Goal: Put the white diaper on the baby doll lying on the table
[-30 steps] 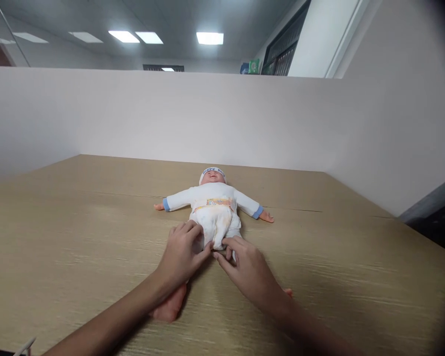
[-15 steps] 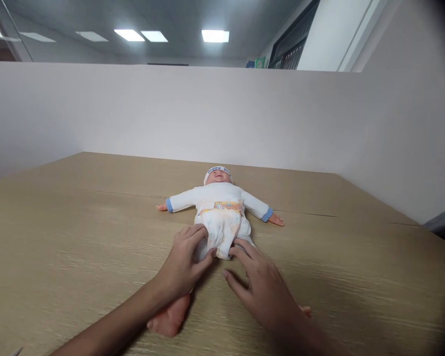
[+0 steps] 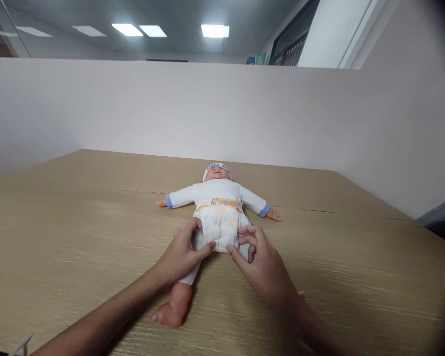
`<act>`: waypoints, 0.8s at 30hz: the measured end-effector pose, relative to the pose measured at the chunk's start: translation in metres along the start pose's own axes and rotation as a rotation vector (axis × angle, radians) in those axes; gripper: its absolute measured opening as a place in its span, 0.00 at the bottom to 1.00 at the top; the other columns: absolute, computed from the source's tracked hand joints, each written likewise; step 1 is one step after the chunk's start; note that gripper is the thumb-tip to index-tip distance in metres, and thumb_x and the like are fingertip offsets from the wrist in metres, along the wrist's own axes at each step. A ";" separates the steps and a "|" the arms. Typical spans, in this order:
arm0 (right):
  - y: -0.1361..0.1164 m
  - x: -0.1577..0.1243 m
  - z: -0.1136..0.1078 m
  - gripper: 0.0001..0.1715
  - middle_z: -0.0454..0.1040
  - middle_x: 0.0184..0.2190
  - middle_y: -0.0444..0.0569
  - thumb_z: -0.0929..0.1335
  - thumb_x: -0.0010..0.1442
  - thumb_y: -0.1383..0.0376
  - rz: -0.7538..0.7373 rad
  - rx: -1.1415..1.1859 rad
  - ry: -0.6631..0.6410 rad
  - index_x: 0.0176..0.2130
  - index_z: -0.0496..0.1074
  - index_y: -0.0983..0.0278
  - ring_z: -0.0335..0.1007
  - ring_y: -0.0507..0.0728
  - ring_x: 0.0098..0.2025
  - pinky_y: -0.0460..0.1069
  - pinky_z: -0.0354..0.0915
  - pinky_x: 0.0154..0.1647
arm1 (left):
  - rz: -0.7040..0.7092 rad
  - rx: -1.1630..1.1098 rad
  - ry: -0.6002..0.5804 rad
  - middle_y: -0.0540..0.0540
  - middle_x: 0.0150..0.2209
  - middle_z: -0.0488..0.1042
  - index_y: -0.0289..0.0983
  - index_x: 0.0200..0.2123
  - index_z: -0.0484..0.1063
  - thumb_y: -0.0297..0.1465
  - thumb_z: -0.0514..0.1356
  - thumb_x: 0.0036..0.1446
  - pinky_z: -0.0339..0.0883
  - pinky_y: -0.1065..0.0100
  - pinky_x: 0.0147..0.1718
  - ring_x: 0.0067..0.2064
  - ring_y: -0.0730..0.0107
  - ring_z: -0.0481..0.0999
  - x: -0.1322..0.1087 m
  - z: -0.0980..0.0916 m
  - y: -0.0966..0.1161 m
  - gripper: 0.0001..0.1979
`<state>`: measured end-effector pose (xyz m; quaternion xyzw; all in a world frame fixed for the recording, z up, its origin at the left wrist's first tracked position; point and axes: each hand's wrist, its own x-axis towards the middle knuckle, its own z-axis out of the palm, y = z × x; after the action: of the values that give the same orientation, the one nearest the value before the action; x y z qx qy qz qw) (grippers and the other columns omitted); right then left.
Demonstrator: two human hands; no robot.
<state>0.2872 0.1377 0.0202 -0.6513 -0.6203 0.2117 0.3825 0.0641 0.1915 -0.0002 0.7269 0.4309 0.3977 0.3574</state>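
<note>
A baby doll [image 3: 218,194] in a white top with blue cuffs and a headband lies on its back on the wooden table [image 3: 77,222], head away from me, arms spread. It wears a white diaper [image 3: 220,227] with an orange waistband. My left hand [image 3: 181,254] pinches the diaper's left leg edge at the doll's thigh. My right hand [image 3: 263,267] pinches the diaper's right leg edge. The doll's bare left leg and foot [image 3: 169,311] stick out under my left forearm; the other leg is mostly hidden by my right hand.
White partition walls [image 3: 133,109] close off the table at the back and the right. A thin white object [image 3: 20,344] pokes in at the lower left corner. The table's right edge [image 3: 426,222] drops to a dark floor.
Both hands shifted from the crotch of the diaper outward to its leg edges. The right hand went from flat fingers to a pinch. The doll's left foot shows more.
</note>
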 end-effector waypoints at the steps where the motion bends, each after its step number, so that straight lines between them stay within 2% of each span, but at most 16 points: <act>1: 0.001 0.000 0.000 0.23 0.84 0.38 0.44 0.73 0.61 0.48 0.006 -0.013 0.017 0.49 0.68 0.56 0.68 0.57 0.27 0.54 0.65 0.35 | -0.007 -0.051 0.014 0.50 0.40 0.72 0.42 0.42 0.64 0.40 0.69 0.61 0.64 0.61 0.43 0.44 0.61 0.71 -0.001 0.001 -0.002 0.17; 4: 0.004 0.000 -0.004 0.22 0.86 0.37 0.45 0.73 0.61 0.45 0.028 -0.022 0.030 0.44 0.69 0.56 0.72 0.58 0.28 0.55 0.65 0.37 | -0.051 -0.240 0.029 0.49 0.46 0.75 0.44 0.45 0.58 0.40 0.72 0.58 0.68 0.62 0.46 0.47 0.62 0.75 -0.003 0.003 -0.006 0.25; 6: 0.004 0.000 -0.007 0.21 0.87 0.37 0.45 0.73 0.61 0.44 0.035 -0.024 0.012 0.41 0.71 0.55 0.73 0.59 0.28 0.55 0.66 0.38 | -0.116 -0.335 -0.004 0.46 0.49 0.78 0.44 0.47 0.56 0.40 0.73 0.57 0.70 0.60 0.49 0.50 0.61 0.77 -0.005 0.002 -0.007 0.28; 9: 0.003 0.000 -0.013 0.18 0.87 0.36 0.44 0.73 0.62 0.45 0.018 -0.030 -0.041 0.39 0.75 0.56 0.75 0.59 0.28 0.55 0.66 0.38 | -0.192 -0.350 -0.048 0.42 0.50 0.81 0.42 0.50 0.63 0.42 0.72 0.58 0.71 0.57 0.52 0.52 0.56 0.80 -0.006 -0.002 -0.008 0.25; 12: 0.000 0.001 -0.016 0.16 0.87 0.37 0.45 0.73 0.63 0.48 -0.013 -0.019 -0.080 0.40 0.79 0.56 0.76 0.58 0.30 0.54 0.66 0.38 | -0.174 -0.259 -0.061 0.41 0.51 0.83 0.40 0.49 0.74 0.46 0.71 0.61 0.72 0.52 0.55 0.53 0.51 0.81 -0.005 -0.006 -0.010 0.21; 15: -0.002 0.001 -0.015 0.14 0.84 0.35 0.44 0.73 0.64 0.51 -0.067 -0.051 -0.106 0.40 0.81 0.57 0.71 0.57 0.29 0.53 0.63 0.36 | -0.157 -0.199 -0.107 0.41 0.51 0.85 0.41 0.47 0.81 0.48 0.70 0.62 0.72 0.50 0.57 0.55 0.47 0.81 -0.003 -0.009 -0.010 0.19; 18: -0.002 0.002 -0.012 0.14 0.77 0.30 0.43 0.74 0.63 0.51 -0.114 -0.082 -0.128 0.36 0.78 0.59 0.63 0.55 0.28 0.52 0.58 0.33 | -0.188 -0.329 -0.167 0.42 0.54 0.85 0.41 0.50 0.82 0.46 0.71 0.61 0.71 0.49 0.60 0.58 0.46 0.81 0.000 -0.011 -0.003 0.20; 21: 0.002 0.004 -0.011 0.17 0.70 0.27 0.40 0.73 0.63 0.48 -0.047 0.006 -0.178 0.39 0.77 0.59 0.58 0.54 0.28 0.50 0.53 0.30 | -0.230 -0.477 -0.192 0.41 0.58 0.84 0.41 0.53 0.81 0.44 0.72 0.60 0.71 0.50 0.62 0.61 0.45 0.80 0.002 -0.013 0.005 0.21; 24: 0.006 0.007 -0.011 0.19 0.67 0.28 0.40 0.72 0.65 0.47 0.023 0.138 -0.248 0.42 0.76 0.59 0.57 0.54 0.29 0.49 0.54 0.31 | -0.263 -0.547 -0.196 0.39 0.59 0.83 0.40 0.53 0.80 0.44 0.73 0.59 0.73 0.50 0.60 0.61 0.44 0.80 0.003 -0.014 0.007 0.22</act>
<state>0.3007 0.1421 0.0239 -0.5993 -0.6393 0.3372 0.3443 0.0547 0.1945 0.0125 0.5769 0.3618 0.3774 0.6276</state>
